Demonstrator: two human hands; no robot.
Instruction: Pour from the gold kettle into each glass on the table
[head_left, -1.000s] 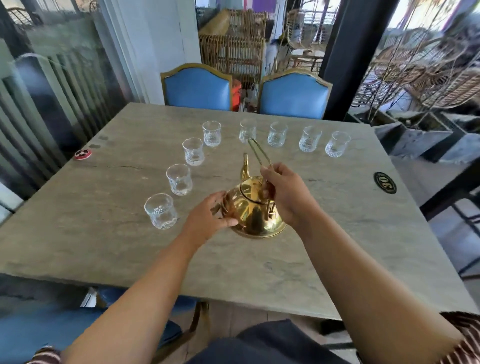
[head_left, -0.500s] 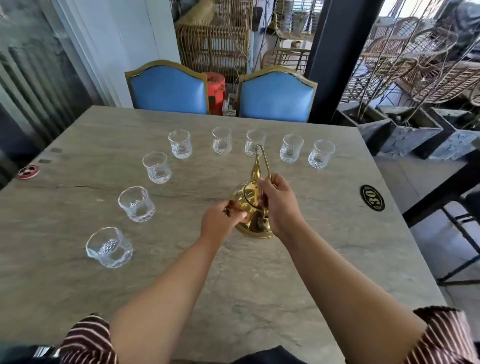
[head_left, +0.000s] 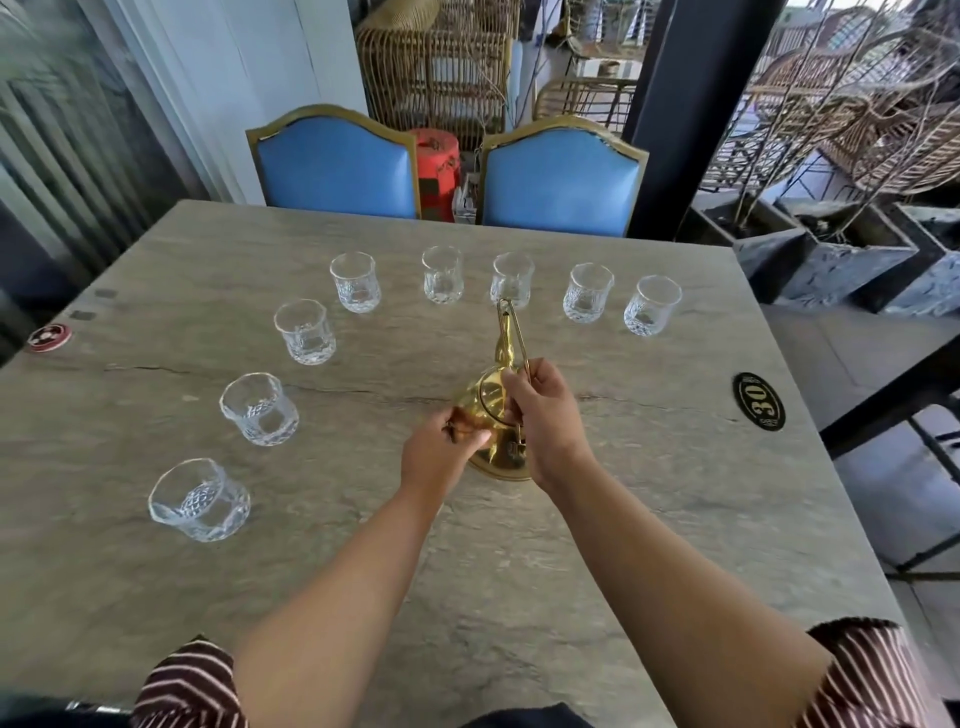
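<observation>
A gold kettle (head_left: 498, 457) stands on the grey stone table (head_left: 649, 519), its spout pointing away from me and its thin bail handle tipped forward. My right hand (head_left: 545, 421) grips the handle near the lid opening. My left hand (head_left: 444, 452) holds a small gold piece, perhaps the lid, against the kettle's left side. Several clear cut glasses stand in an arc beyond and left of the kettle, from the nearest glass (head_left: 197, 501) to the far right glass (head_left: 652, 306). The glass behind the spout (head_left: 511, 280) is partly hidden by the handle.
Two blue chairs (head_left: 337, 166) stand pushed in at the table's far edge. A black oval number plate (head_left: 758, 401) lies at the right, a red round disc (head_left: 49, 336) at the left edge. Stone planters and wicker furniture stand beyond the right side.
The view rose and shifted left, so the glasses now sit lower and further left. Both hands stayed on the kettle; the handle tipped forward toward the far glasses.
</observation>
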